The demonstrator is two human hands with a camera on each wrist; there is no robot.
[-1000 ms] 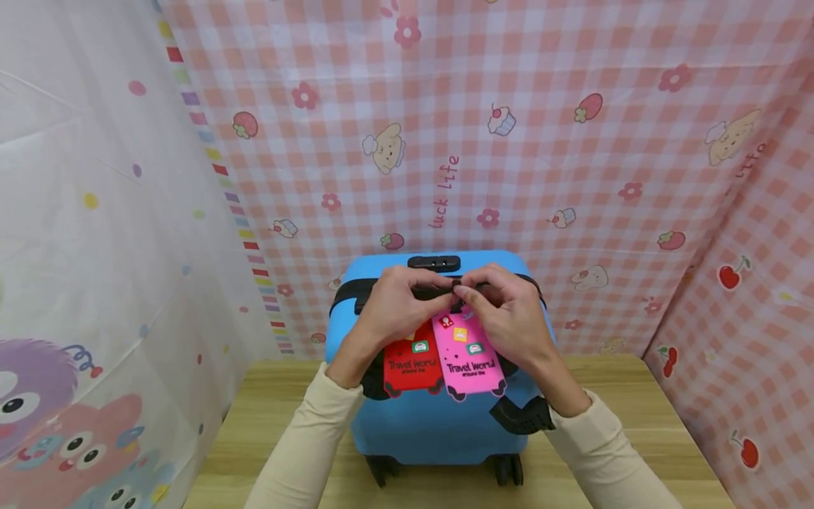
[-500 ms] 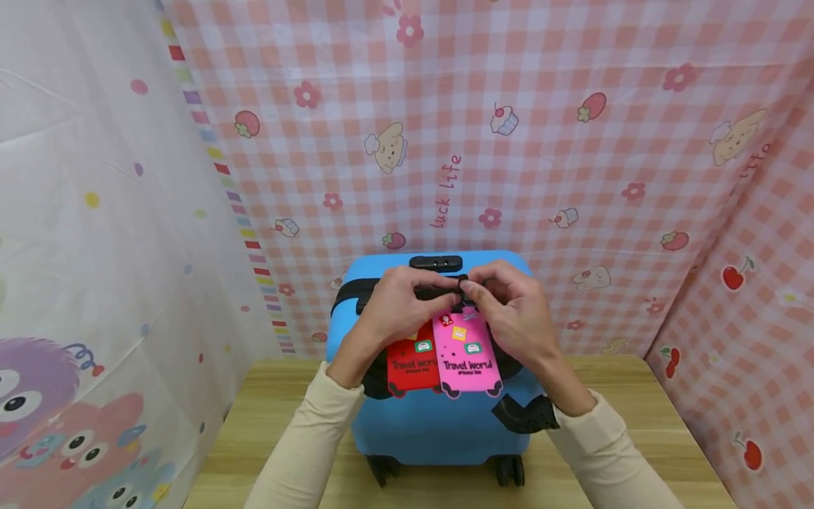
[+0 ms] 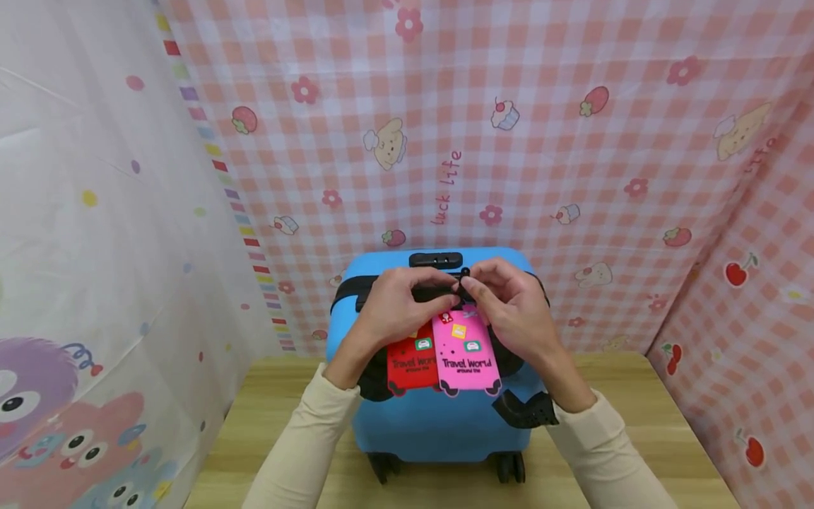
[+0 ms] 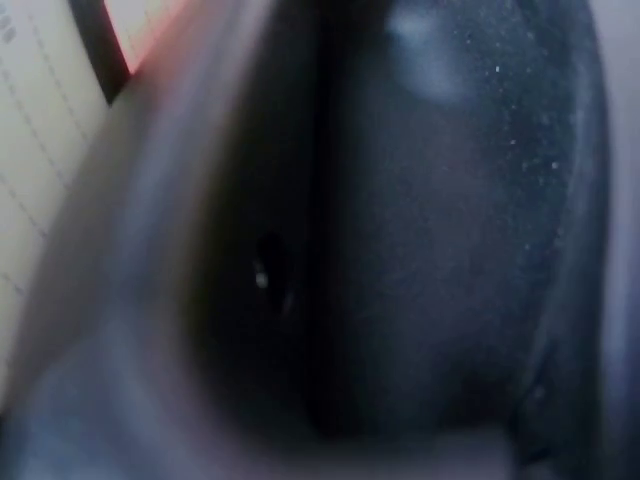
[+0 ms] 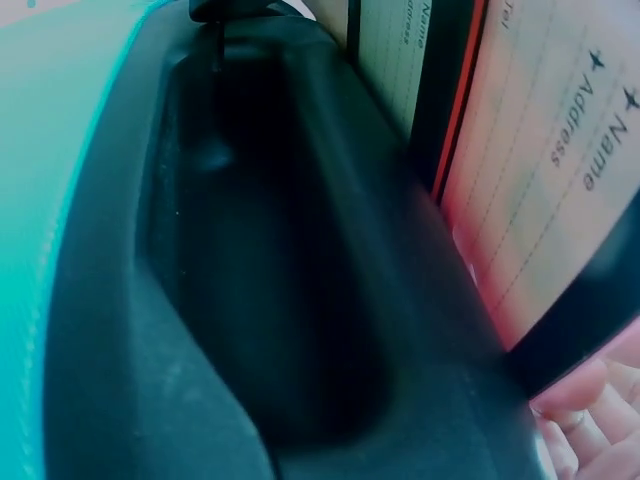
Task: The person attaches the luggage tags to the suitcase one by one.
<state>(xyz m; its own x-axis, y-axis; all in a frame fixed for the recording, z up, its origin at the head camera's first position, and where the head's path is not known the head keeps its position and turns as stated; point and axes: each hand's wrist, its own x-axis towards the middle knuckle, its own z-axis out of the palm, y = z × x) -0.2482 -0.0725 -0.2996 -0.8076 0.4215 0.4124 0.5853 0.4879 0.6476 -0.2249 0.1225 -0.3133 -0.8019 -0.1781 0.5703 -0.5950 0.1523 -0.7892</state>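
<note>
A pink luggage tag [image 3: 467,357] hangs in front of the blue suitcase [image 3: 439,431], overlapping a red luggage tag [image 3: 411,367] to its left. Between thumb and index finger my right hand [image 3: 520,311] pinches the black tag strap [image 3: 465,271], whose end sticks up past the fingertips. My left hand [image 3: 394,304] pinches the same strap slightly lower, by the suitcase's black handle [image 3: 429,291]. The handle is partly hidden by the hands. In the right wrist view, the tags' backs show cards [image 5: 545,150] printed with Name and Address; fingers [image 5: 600,420] appear at lower right.
A black combination lock [image 3: 435,260] sits at the suitcase's far edge. A black band [image 3: 356,286] crosses its top. The suitcase stands on a wooden surface [image 3: 610,438], with patterned cloth [image 3: 509,155] behind and at the sides. The left wrist view is mostly dark and blurred.
My right hand has shifted slightly right, and more of the strap's end now shows above its fingertips. The pink tag has swung a little left. My left hand has hardly moved.
</note>
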